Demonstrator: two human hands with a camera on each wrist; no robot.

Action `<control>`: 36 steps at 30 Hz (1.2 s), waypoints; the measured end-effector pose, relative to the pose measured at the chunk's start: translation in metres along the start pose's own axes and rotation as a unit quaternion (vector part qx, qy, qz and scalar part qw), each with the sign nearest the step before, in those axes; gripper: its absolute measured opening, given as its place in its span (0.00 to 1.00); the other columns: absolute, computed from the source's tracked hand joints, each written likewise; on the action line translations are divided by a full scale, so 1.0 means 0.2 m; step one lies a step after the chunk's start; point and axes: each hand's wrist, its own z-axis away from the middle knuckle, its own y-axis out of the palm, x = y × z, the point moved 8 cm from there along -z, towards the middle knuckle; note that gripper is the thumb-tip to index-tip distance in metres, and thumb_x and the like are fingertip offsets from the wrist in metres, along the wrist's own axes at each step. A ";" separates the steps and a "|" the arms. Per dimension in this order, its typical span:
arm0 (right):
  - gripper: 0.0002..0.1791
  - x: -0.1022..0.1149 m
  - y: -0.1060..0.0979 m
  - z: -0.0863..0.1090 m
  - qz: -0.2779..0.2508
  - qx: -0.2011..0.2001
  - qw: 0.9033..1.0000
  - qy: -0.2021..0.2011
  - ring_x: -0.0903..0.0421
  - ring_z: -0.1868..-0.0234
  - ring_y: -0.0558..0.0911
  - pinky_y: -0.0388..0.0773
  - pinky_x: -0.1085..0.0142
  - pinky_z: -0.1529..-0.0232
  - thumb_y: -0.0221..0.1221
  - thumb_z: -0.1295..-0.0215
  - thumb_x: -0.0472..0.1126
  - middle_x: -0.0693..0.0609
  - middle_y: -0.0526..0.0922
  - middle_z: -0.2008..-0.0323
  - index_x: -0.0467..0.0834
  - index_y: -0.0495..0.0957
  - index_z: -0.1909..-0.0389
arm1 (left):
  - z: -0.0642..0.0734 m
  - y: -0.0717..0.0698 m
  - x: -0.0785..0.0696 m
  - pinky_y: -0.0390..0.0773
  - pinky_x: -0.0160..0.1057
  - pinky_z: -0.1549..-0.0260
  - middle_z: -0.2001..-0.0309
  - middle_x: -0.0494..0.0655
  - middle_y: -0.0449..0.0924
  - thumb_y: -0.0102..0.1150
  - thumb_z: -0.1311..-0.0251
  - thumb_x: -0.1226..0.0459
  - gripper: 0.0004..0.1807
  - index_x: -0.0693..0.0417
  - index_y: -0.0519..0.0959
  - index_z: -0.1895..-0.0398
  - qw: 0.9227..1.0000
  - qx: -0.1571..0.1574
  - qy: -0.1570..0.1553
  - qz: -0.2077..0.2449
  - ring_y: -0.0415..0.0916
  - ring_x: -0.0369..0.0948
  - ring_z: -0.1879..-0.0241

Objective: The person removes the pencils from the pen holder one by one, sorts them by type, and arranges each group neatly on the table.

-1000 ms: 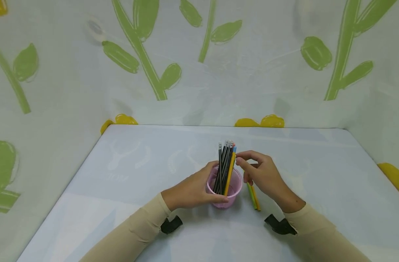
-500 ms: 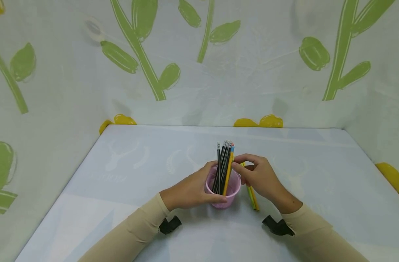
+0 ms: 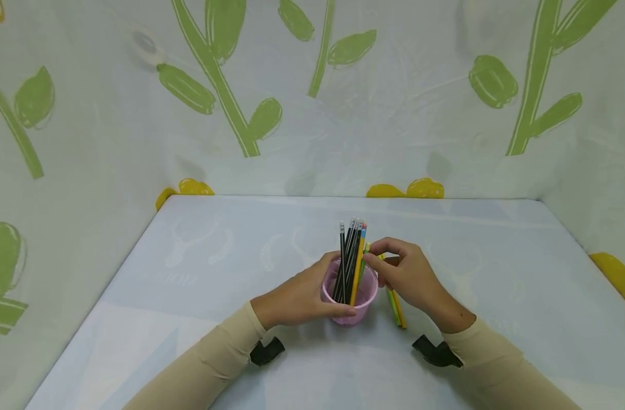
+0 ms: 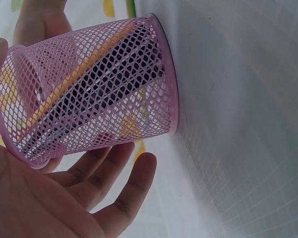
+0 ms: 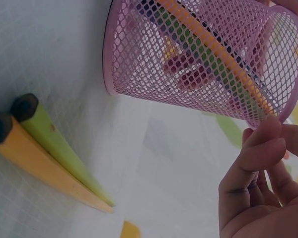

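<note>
One cup (image 3: 360,315), center frame: my left hand (image 3: 302,296) wraps it, fingers spread; my right hand (image 3: 412,279) pinches the green pencil (image 3: 363,267) near its top. A slack left grip could tip the cup, the black pencils (image 3: 347,265) (bunched left) pulling.

Head view: bare left hand (image 3: 303,297), fingers partly hidden behind round pink mesh cup (image 3: 362,312) | slim black silver-ended pencils (image 3: 349,256), lower tips hidden by cup | loose slim green and yellow pencils (image 3: 399,310), middles behind bare right hand (image 3: 413,279) | beige cloth sleeves (image 3: 204,354), cut off by lower edge | right wrist view: cup cut off at top
</note>
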 end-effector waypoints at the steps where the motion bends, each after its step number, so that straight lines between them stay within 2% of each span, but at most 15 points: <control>1: 0.11 0.00 0.00 0.00 0.002 -0.001 1.000 -0.001 0.39 0.78 0.78 0.76 0.65 0.80 0.62 0.31 0.46 0.44 0.81 0.64 0.43 0.81 0.55 | 0.00 0.00 0.00 0.72 0.44 0.37 0.39 0.36 0.72 0.70 0.48 0.39 0.55 0.35 0.48 0.23 1.000 0.001 -0.001 0.001 0.73 0.31 0.42; 9: 0.12 0.04 -0.01 0.01 0.019 -0.008 0.999 -0.028 0.46 0.80 0.79 0.76 0.64 0.81 0.60 0.29 0.45 0.39 0.81 0.61 0.40 0.78 0.55 | 0.00 0.01 0.00 0.73 0.43 0.38 0.39 0.35 0.72 0.70 0.49 0.38 0.55 0.34 0.48 0.23 1.000 0.000 0.005 -0.002 0.72 0.32 0.41; 16: 0.10 0.08 -0.03 0.03 0.036 -0.023 0.998 -0.051 0.47 0.79 0.79 0.77 0.64 0.80 0.57 0.26 0.43 0.42 0.82 0.59 0.41 0.75 0.54 | -0.01 0.02 0.00 0.72 0.42 0.38 0.38 0.35 0.71 0.71 0.49 0.39 0.55 0.35 0.48 0.23 1.000 0.004 0.003 0.007 0.72 0.32 0.41; 21: 0.11 0.11 -0.05 0.04 0.036 -0.034 0.996 -0.069 0.49 0.77 0.80 0.79 0.62 0.79 0.51 0.22 0.43 0.43 0.85 0.61 0.40 0.70 0.50 | -0.01 0.01 -0.01 0.72 0.42 0.37 0.38 0.37 0.71 0.71 0.49 0.39 0.56 0.37 0.48 0.23 1.000 0.001 0.003 -0.001 0.72 0.32 0.41; 28: 0.12 0.13 -0.08 0.04 -0.005 -0.037 0.995 -0.090 0.50 0.78 0.82 0.81 0.61 0.78 0.44 0.19 0.44 0.36 0.86 0.65 0.39 0.63 0.48 | -0.01 0.01 0.00 0.71 0.43 0.36 0.38 0.37 0.72 0.71 0.50 0.39 0.56 0.37 0.48 0.23 1.000 0.000 -0.001 -0.004 0.72 0.31 0.41; 36: 0.08 0.19 -0.12 0.05 -0.053 -0.056 0.987 -0.142 0.47 0.80 0.82 0.82 0.61 0.78 0.38 0.17 0.42 0.37 0.86 0.69 0.41 0.59 0.48 | -0.01 0.00 0.00 0.71 0.44 0.36 0.37 0.37 0.72 0.71 0.49 0.40 0.56 0.38 0.48 0.23 1.000 -0.003 -0.002 -0.008 0.72 0.31 0.41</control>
